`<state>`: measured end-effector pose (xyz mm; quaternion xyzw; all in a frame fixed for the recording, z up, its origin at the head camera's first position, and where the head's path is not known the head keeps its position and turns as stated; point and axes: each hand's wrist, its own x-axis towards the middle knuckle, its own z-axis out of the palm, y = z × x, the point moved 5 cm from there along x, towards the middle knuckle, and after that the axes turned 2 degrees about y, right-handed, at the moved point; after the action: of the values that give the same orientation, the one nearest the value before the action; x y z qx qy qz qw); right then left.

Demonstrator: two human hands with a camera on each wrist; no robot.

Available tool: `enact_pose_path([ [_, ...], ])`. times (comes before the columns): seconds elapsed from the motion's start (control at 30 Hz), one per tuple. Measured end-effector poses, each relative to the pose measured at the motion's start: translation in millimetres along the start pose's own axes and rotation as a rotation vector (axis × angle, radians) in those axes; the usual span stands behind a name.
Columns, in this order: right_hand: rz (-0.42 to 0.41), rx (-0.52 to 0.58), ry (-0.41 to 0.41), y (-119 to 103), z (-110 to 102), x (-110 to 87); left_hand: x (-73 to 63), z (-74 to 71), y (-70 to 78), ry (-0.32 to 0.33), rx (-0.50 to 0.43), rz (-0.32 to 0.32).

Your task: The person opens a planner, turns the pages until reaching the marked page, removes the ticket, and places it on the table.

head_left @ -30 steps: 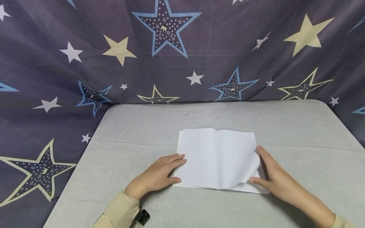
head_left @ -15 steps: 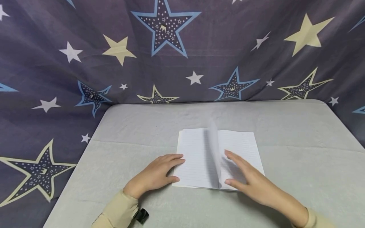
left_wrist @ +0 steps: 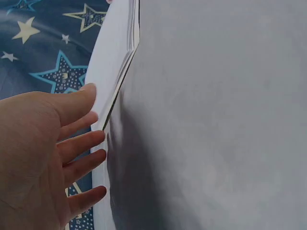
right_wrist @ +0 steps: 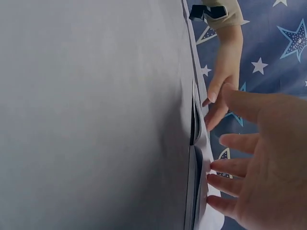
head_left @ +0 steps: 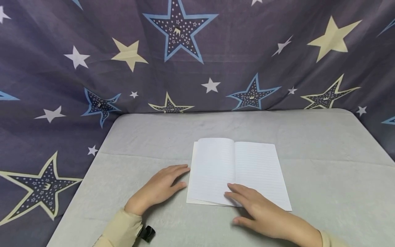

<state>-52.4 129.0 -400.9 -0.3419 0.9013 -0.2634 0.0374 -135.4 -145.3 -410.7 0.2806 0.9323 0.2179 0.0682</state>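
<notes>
An open notebook (head_left: 259, 164) with lined white pages lies flat on the grey-covered table. Its left page (head_left: 213, 168) bulges slightly near the spine. My left hand (head_left: 158, 187) is beside the notebook's left edge, fingers relaxed and holding nothing. Over the lower middle of the notebook is my right hand (head_left: 262, 212), its fingers extended across the pages by the spine and its thumb out past the bottom edge. In the right wrist view the right fingers (right_wrist: 230, 167) are spread at the notebook's edge, with nothing gripped.
The table (head_left: 139, 137) has a soft grey cover. Behind it and along the sides hangs a dark curtain (head_left: 185, 79) printed with stars. A black strap piece (head_left: 147, 234) shows at the left sleeve cuff (head_left: 120, 228).
A page lifted by the right hand has turned from right to left and now lies flat. The right hand moved left and nearer; the left hand drew back off the page.
</notes>
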Motion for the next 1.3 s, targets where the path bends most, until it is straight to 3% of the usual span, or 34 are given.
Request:
enact_pose_path([
  [0.23, -0.055, -0.063, 0.008, -1, 2, 0.0, 6.3, 8.5, 13.0, -0.059, 0.010, 0.019],
  [0.47, -0.015, 0.031, 0.013, 5, -4, -3.9, 9.2, 15.6, 18.8, -0.094, 0.043, 0.062],
  [0.73, -0.018, 0.098, 0.194, 31, -22, -27.6, 9.3, 15.8, 18.1, -0.133, 0.021, 0.056],
  [0.9, -0.023, 0.064, 0.271, 61, -36, -43.6, 10.4, 13.8, 19.3, -0.143, 0.020, 0.055],
  [1.1, -0.021, -0.047, 0.242, 91, -47, -57.1, 11.3, 13.0, 19.6, -0.145, 0.015, 0.048],
  [1.3, -0.002, -0.071, 0.191, 106, -47, -60.7, 10.9, 13.1, 19.0, -0.143, 0.017, 0.045],
])
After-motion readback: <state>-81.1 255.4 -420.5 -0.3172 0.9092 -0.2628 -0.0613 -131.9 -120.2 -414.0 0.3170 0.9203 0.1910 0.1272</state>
